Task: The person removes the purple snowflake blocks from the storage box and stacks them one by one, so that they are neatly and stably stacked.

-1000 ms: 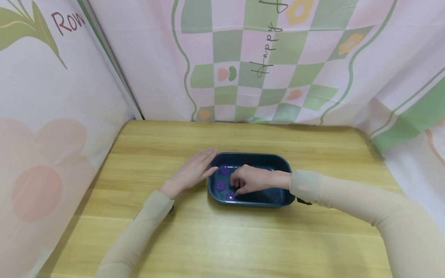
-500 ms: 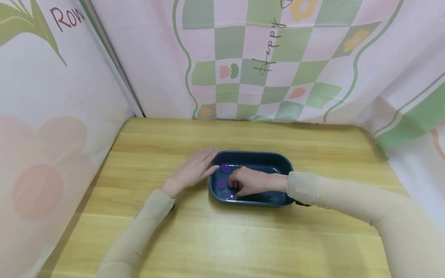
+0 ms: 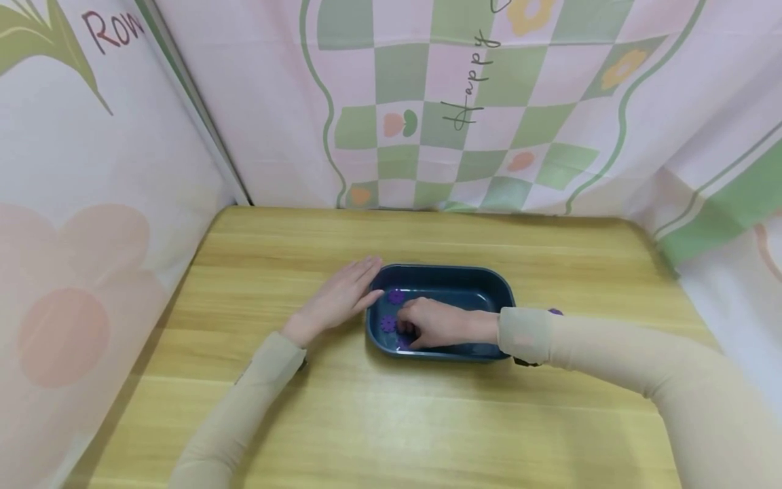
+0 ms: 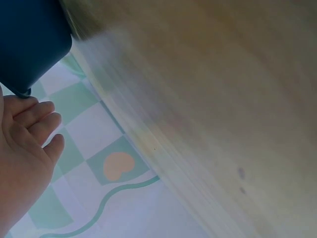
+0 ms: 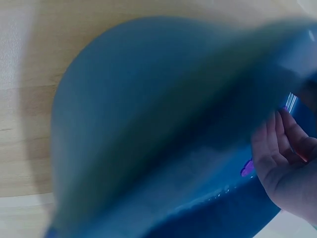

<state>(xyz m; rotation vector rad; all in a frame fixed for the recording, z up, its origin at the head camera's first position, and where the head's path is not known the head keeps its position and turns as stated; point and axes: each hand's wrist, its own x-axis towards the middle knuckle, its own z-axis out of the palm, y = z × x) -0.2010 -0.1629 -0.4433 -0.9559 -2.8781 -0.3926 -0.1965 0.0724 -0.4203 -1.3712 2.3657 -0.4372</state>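
Observation:
My left hand (image 3: 339, 299) lies with fingers straight along the left end of a dark blue basin (image 3: 449, 267), touching its rim. In the left wrist view the fingertips (image 4: 27, 101) are right at the basin's edge. Down inside the basin is my right hand (image 3: 436, 321), fingers bent toward the bottom. Its fingertips are right beside a purple flower-shaped piece (image 3: 403, 342), partly hidden; I cannot tell whether they pinch it. Two more purple flower-shaped pieces, one farther back (image 3: 396, 297) and one at the left (image 3: 387, 324), lie on the basin floor.
The basin stands on a wood-grain table (image 3: 366, 421). Another small purple thing (image 3: 555, 312) shows past the right sleeve, outside the basin. A checkered cloth (image 3: 452, 163) hangs behind the table, and a printed cloth (image 3: 122, 170) hangs at the left.
My right hand has shifted a little left inside the basin, closer to the purple pieces. The small purple thing behind the right sleeve has come into sight. My left hand stays at the rim.

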